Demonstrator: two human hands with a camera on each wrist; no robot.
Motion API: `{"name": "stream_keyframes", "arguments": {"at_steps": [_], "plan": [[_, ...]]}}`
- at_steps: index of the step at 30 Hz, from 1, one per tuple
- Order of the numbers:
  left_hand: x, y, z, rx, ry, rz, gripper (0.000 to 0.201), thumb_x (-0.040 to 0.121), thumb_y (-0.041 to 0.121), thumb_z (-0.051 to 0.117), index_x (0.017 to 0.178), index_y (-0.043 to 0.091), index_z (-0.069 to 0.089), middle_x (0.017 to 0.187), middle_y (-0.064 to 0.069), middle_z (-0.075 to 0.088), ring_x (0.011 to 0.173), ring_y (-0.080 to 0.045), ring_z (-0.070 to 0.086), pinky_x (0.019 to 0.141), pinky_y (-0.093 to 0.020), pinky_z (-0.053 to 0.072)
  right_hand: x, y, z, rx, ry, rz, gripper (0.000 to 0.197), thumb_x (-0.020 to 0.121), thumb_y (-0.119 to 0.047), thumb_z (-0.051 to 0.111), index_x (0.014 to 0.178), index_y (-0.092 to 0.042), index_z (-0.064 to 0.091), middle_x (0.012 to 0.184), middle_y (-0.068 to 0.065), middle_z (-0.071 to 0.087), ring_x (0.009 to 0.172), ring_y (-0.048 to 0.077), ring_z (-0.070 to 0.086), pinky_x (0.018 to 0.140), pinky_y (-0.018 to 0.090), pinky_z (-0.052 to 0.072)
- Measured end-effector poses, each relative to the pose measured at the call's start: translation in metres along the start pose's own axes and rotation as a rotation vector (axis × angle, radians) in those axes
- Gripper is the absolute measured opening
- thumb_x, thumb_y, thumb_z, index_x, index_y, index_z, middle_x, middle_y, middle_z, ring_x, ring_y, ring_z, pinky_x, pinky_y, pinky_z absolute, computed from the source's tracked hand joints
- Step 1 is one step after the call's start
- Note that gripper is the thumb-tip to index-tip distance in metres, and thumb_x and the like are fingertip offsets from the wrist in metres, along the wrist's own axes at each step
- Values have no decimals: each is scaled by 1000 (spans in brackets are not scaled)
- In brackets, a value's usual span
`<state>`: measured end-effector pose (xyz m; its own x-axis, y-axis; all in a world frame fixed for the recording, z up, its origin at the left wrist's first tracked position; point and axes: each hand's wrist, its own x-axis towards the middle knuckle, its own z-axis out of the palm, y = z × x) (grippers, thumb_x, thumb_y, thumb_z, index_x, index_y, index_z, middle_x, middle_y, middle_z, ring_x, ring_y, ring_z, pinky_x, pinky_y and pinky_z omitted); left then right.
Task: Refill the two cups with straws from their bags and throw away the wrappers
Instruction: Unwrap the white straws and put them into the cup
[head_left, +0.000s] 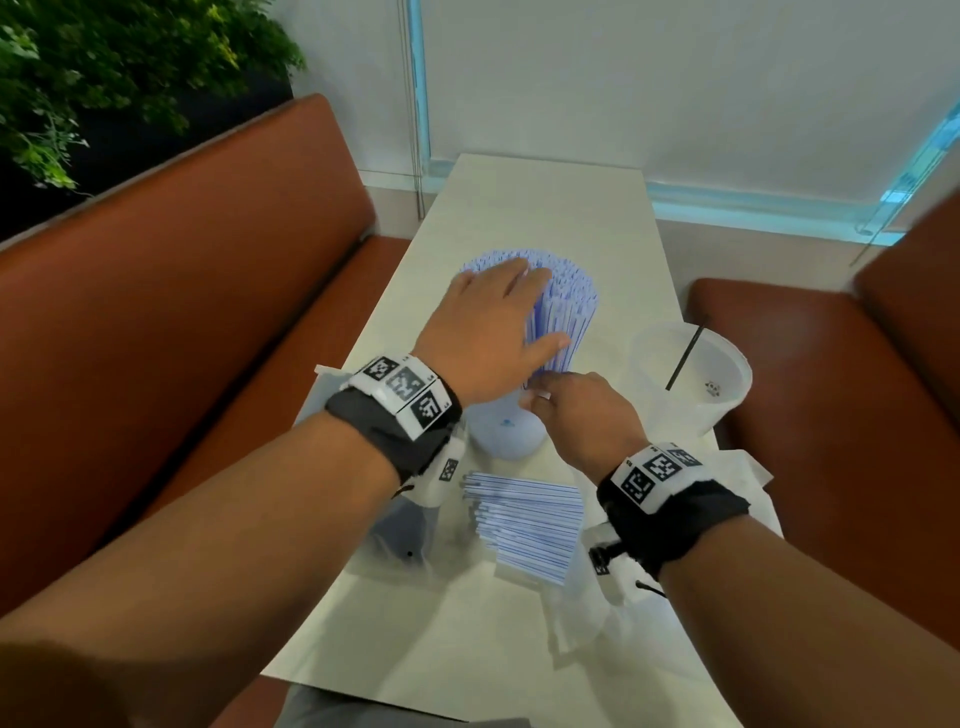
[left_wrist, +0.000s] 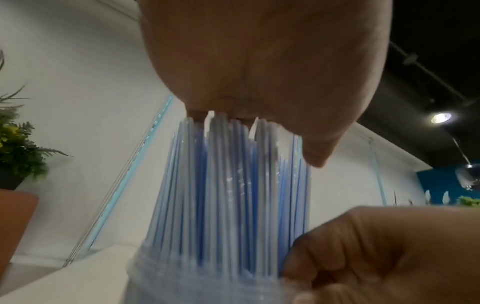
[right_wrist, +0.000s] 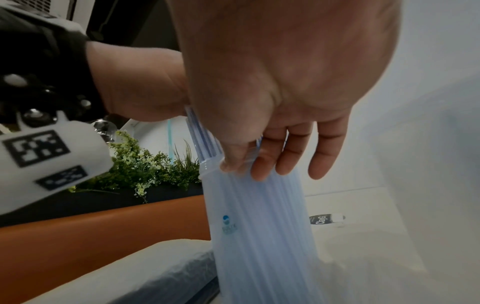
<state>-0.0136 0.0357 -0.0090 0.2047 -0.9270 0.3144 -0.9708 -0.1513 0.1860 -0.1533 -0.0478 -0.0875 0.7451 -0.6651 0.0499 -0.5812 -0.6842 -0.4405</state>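
A clear cup (head_left: 506, 431) packed with blue-and-white wrapped straws (head_left: 566, 301) stands mid-table. My left hand (head_left: 493, 317) lies flat on the straws' tops, fingers straight, thumb down their near side; in the left wrist view the palm (left_wrist: 259, 61) presses on the straw ends (left_wrist: 233, 195). My right hand (head_left: 571, 410) holds the cup at its rim: in the right wrist view the thumb sits at the rim and the fingers (right_wrist: 285, 160) lie down the cup wall (right_wrist: 259, 226). A second clear cup (head_left: 691, 374) holds one black straw.
A loose pile of wrapped straws (head_left: 524, 525) lies on clear plastic near the front edge, with a bag of dark straws (head_left: 405, 530) to its left. Crumpled clear wrapping (head_left: 743, 467) lies at the right edge. Orange benches (head_left: 182, 312) flank the narrow white table (head_left: 545, 208).
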Motion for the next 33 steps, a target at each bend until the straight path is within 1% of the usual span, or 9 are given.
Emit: {"name": "stream_keyframes", "arguments": {"at_steps": [4, 6, 8, 11, 14, 16, 20, 24, 33], "plan": [[-25, 2, -15, -248, 454, 91, 45, 93, 44, 62, 126, 14, 62, 127, -7, 57, 117, -24, 54, 100, -41, 44, -22, 5, 3, 39, 290, -42, 22, 96, -55, 46, 100, -38, 59, 79, -15, 60, 84, 15, 56, 62, 31, 39], [-47, 5, -12, -362, 536, 122, 27, 93, 35, 62, 108, 13, 66, 106, -2, 61, 99, -19, 59, 86, -36, 49, -32, 16, 5, -12, 330, 83, 31, 90, -66, 42, 91, -36, 52, 73, -16, 54, 77, 14, 53, 59, 30, 35], [-67, 11, 1, -410, 407, 109, 19, 95, 36, 56, 96, 18, 64, 89, 5, 61, 82, -14, 59, 73, -35, 49, -38, 32, 7, -159, 141, 307, 49, 81, -78, 42, 98, -33, 51, 89, -10, 60, 86, 20, 56, 66, 35, 37], [-84, 23, 41, -339, -35, 64, 24, 95, 45, 47, 90, 28, 62, 83, 10, 61, 74, -11, 57, 67, -37, 51, -39, 48, 12, -295, -178, 486, 64, 73, -81, 48, 98, -22, 49, 93, -3, 63, 85, 23, 62, 69, 36, 41], [-87, 30, 93, -204, -441, 60, 26, 99, 42, 50, 110, 26, 68, 106, 5, 65, 96, -19, 62, 79, -37, 52, -39, 50, 19, -269, -257, 452, 37, 79, -57, 55, 77, -19, 56, 73, -6, 61, 65, 15, 58, 56, 28, 37], [-86, 32, 121, -147, -566, 68, 38, 100, 42, 52, 130, 21, 61, 123, -2, 58, 111, -24, 55, 86, -38, 49, -39, 48, 19, -201, -213, 450, 26, 80, -44, 55, 73, -19, 58, 71, -3, 61, 62, 17, 58, 53, 27, 34], [-80, 43, 156, -72, -604, 105, 53, 96, 50, 52, 133, 12, 52, 127, -7, 52, 111, -29, 50, 89, -40, 45, -41, 47, 13, -54, -116, 459, 25, 80, -37, 51, 68, -16, 55, 66, -1, 59, 59, 20, 55, 56, 29, 37], [-75, 47, 168, -13, -585, 134, 41, 96, 41, 51, 125, 12, 51, 117, -9, 52, 104, -31, 53, 76, -36, 35, -42, 50, 7, 0, -106, 447, 27, 82, -31, 52, 61, -16, 45, 57, -1, 47, 52, 22, 43, 52, 29, 33], [-64, 46, 146, 94, -580, 160, 26, 99, 25, 50, 120, 10, 50, 112, -9, 58, 98, -30, 61, 68, -36, 41, -42, 50, 6, 55, -66, 429, 29, 83, -30, 53, 59, -17, 42, 55, -2, 42, 52, 21, 40, 54, 29, 36]]}}
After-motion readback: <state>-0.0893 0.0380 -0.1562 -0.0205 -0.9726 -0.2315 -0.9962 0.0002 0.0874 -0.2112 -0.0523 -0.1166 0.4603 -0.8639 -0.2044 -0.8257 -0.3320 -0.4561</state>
